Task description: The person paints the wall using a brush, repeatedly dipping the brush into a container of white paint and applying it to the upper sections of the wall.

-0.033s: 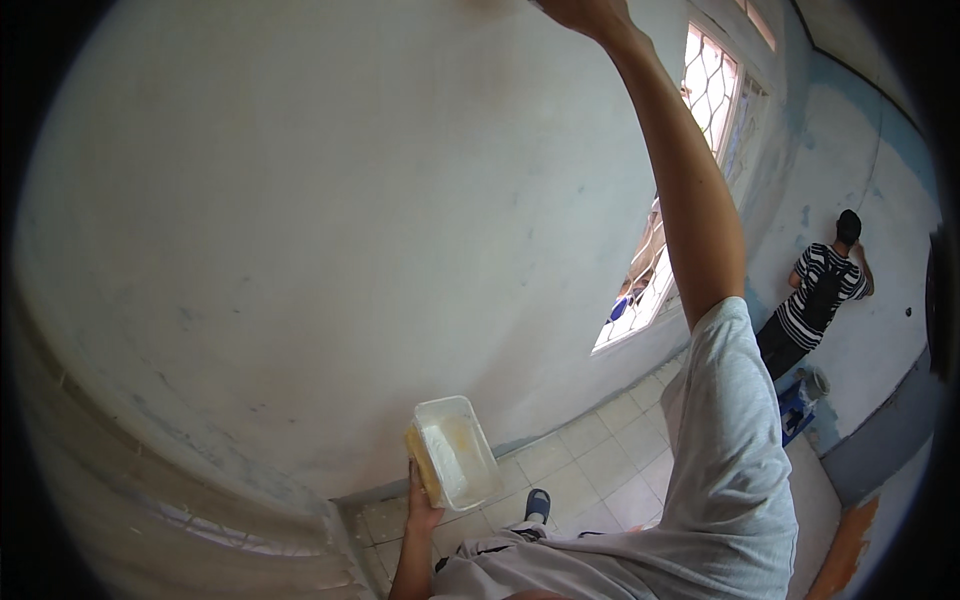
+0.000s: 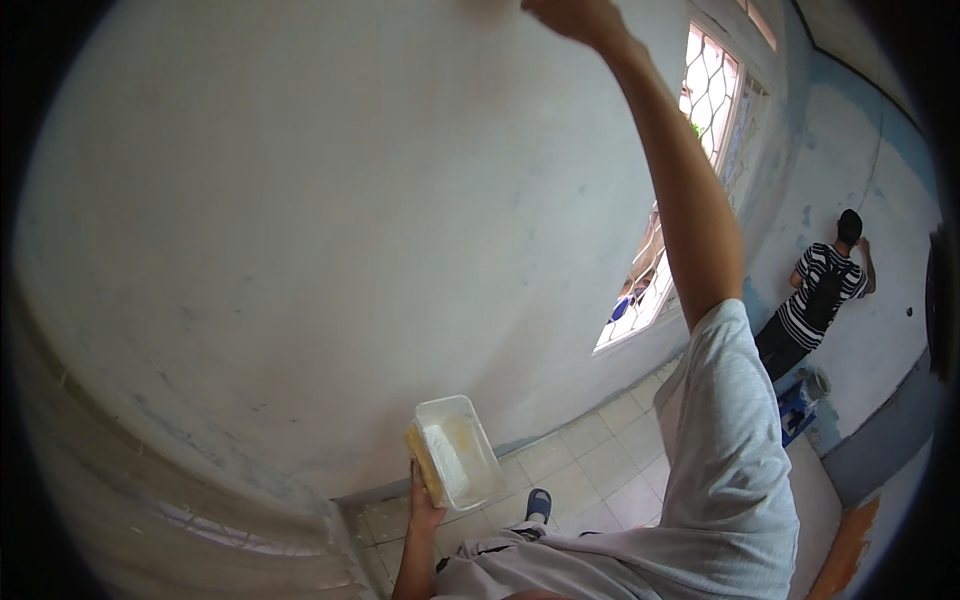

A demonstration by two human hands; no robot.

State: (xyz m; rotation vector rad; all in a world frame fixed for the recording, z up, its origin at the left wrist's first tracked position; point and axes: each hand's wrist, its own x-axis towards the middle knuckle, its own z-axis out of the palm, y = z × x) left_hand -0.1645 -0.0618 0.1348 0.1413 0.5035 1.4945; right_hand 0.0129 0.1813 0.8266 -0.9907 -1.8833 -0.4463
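Note:
My left hand (image 2: 424, 508), low and left of centre, is closed around the side of a clear rectangular plastic tub (image 2: 485, 468). White material and yellowish smears coat the inside of the tub, which is tilted with its opening toward me. A yellow block-like piece (image 2: 424, 468) lies along the tub's left side, against my fingers; its kind is unclear. My right hand (image 2: 580, 18) is raised high at the upper edge, near the pale wall (image 2: 330, 220). Its fingers are mostly cut off by the picture's edge, so anything in them is hidden.
A barred window (image 2: 640, 290) opens in the wall beyond my right arm. Farther right, a person in a striped shirt (image 2: 822, 295) faces another patchy wall. A blue stool (image 2: 795, 410) with a bucket (image 2: 818, 382) stands behind them. Pale tiles (image 2: 590, 450) cover the floor.
My right hand has shifted slightly down and left at the upper edge. The other person's raised hand has moved a little away from their head. My left hand and the tub look unchanged.

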